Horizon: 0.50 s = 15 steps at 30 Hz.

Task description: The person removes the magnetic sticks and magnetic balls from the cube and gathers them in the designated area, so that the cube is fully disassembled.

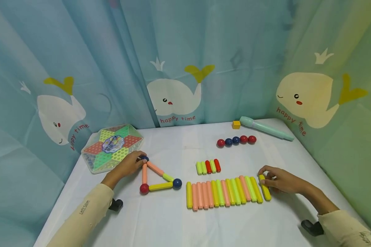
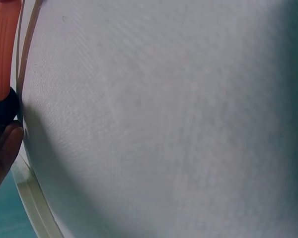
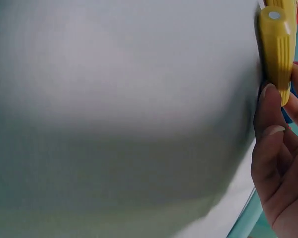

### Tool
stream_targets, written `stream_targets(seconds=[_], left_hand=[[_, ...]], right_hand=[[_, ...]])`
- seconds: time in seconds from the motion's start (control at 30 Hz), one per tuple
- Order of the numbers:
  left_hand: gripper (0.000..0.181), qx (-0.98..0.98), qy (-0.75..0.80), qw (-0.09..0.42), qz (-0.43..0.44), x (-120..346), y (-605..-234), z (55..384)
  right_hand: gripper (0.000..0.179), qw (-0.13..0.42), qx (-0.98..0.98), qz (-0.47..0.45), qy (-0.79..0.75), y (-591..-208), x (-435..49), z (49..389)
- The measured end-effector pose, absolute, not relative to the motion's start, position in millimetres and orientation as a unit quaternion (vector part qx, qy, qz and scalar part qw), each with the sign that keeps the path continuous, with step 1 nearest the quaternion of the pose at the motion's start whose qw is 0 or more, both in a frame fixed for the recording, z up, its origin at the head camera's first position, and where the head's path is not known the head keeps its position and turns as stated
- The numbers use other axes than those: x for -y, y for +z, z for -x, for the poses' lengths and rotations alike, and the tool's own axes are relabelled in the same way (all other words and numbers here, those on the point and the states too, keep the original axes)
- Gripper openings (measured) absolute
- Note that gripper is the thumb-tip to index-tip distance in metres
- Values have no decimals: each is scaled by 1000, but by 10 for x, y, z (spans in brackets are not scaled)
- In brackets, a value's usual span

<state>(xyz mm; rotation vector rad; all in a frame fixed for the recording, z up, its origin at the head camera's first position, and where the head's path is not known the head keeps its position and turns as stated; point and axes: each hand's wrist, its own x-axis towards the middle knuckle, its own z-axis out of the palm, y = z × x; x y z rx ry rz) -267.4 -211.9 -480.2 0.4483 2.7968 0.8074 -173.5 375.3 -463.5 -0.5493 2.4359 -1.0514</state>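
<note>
My left hand grips a dark blue ball at the top corner of a triangle built from rods and balls. An orange rod joins that ball in the left wrist view, where fingertips touch the ball. The lower corners are a red ball and another blue ball, linked by a yellow rod. At the right end of a row of yellow, pink and green rods, my right hand pinches a yellow rod. The right wrist view shows that yellow rod between thumb and fingers.
Short green and red rods lie above the long row. Behind them sit several red and blue balls, a yellow cube and a mint tube-shaped object. A star-patterned game board lies at the back left, before a curtain.
</note>
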Motion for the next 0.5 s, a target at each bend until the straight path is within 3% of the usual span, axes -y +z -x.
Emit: stream_targets(seconds=[0.5], left_hand=[[34,-945,276,96,-146,2122,-4783,2668]], right_hand=[[42,186,-880,212,-383,-4590,-3697,1679]])
